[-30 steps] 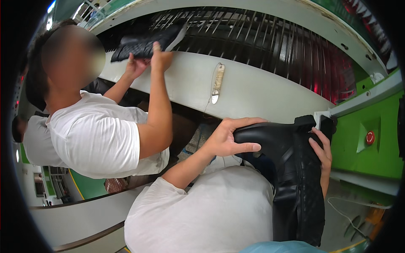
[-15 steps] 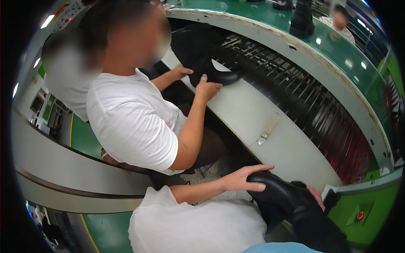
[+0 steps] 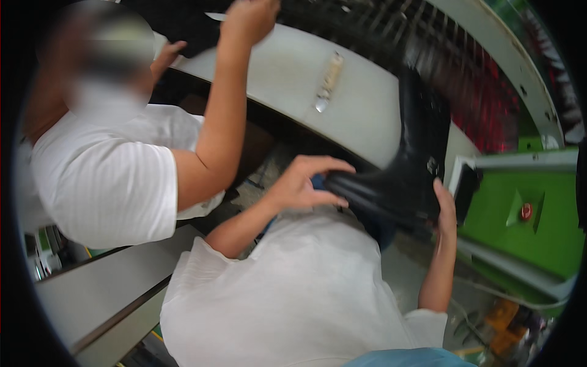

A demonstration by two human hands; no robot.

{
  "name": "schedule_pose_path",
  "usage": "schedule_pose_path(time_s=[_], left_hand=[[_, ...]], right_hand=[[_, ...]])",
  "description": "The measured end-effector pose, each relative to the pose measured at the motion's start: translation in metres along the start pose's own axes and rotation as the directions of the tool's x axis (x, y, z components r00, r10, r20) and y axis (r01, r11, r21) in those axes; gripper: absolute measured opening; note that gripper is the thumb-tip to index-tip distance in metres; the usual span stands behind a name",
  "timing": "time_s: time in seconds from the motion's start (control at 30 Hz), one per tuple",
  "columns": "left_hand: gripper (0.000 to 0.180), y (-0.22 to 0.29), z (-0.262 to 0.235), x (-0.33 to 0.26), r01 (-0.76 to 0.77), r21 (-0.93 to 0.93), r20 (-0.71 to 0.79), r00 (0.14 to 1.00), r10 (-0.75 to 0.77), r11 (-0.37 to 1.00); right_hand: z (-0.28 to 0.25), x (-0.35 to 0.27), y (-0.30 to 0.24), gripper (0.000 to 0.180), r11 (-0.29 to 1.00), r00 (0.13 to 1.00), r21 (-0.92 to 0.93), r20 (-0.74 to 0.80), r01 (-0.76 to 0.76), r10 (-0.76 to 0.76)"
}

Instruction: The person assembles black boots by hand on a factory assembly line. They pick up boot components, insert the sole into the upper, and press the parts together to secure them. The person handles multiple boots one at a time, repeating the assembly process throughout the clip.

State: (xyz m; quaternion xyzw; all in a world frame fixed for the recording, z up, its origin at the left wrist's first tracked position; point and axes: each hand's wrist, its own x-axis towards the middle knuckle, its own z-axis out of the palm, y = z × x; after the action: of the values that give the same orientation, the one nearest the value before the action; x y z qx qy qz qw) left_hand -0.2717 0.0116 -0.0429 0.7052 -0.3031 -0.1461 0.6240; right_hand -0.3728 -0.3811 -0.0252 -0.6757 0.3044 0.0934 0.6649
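Observation:
A tall black boot is held in front of my body, its shaft leaning over the pale worktop and its toe pointing left. My left hand curves around the toe, thumb on the near side and fingers on the far side. At the heel end is my right hand, its fingers along the boot's right side and partly hidden behind it. The boot's sole faces toward me and lies in shadow.
The white worktop carries a light strip with a metal end. Beyond it runs a rack of metal rods. A co-worker's arm works at the left. A green panel with a red button stands right.
My view has swung right and down. The boot has turned from shaft-down to shaft-up, away from me. My left hand stays at its toe; my right is now at the heel.

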Motion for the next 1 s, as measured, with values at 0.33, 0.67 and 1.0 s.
schedule_pose_path(time_s=[0.33, 0.67, 1.0], left_hand=[[0.059, -0.03, 0.032, 0.061, -0.264, 0.348, -0.135, 0.935, 0.327, 0.9], [0.071, -0.028, 0.028, 0.06, -0.237, 0.169, -0.034, 0.969, 0.246, 0.957], [0.059, -0.033, 0.037, 0.072, -0.36, 0.034, -0.08, 0.929, 0.362, 0.932]], right_hand=[[-0.008, 0.008, -0.071, 0.049, 0.547, 0.888, -0.82, -0.113, 0.17, -0.445], [0.086, -0.022, -0.043, 0.059, -0.102, 0.283, -0.684, 0.428, 0.723, -0.859], [0.094, -0.014, -0.044, 0.04, 0.072, 0.326, -0.569, 0.359, 0.819, -0.874]])
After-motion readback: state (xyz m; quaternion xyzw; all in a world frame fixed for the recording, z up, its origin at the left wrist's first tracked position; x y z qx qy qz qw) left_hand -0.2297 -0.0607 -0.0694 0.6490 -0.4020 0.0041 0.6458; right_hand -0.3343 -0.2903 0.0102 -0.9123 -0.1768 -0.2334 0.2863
